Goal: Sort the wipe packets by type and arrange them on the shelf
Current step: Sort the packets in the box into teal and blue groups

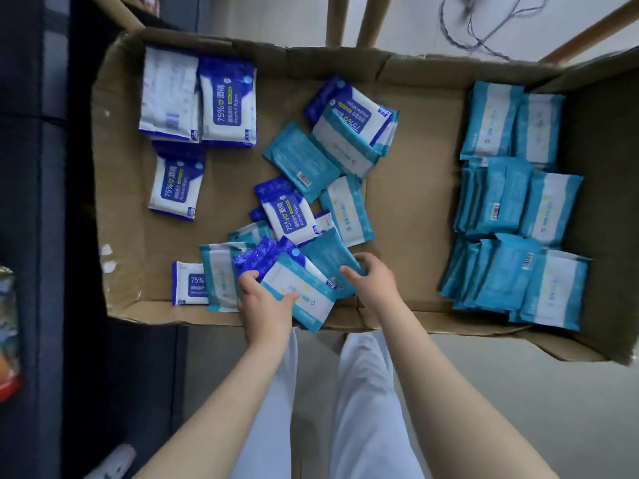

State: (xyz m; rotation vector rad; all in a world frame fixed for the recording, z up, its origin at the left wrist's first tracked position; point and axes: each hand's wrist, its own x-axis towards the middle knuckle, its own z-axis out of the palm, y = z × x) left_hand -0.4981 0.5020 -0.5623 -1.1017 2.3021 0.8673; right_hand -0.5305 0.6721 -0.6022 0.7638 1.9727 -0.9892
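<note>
A pale grey floor (518,392) lay under a wide, shallow brown cardboard box (415,209) with its flaps folded outward, beyond which light wooden furniture legs (371,19) and a loose grey cable (484,25) could be seen; a dark blue upholstered surface (34,202) ran down the left side. Inside the box, teal-and-white wipe packets (511,209) stood in overlapping rows along the right wall, dark-blue-and-white alcohol wipe packets (200,105) lay grouped at the far left, and a mixed heap of both kinds (311,188) sprawled across the middle of the cardboard floor. At the near edge, the left hand (266,305) gripped a teal-and-white packet (301,292), thumb on top and fingers curled beneath it. The right hand (373,281) sat just beside it, its fingers bent and closing on another teal packet (328,257) in the heap. White trouser legs (363,392) showed below the forearms.
</note>
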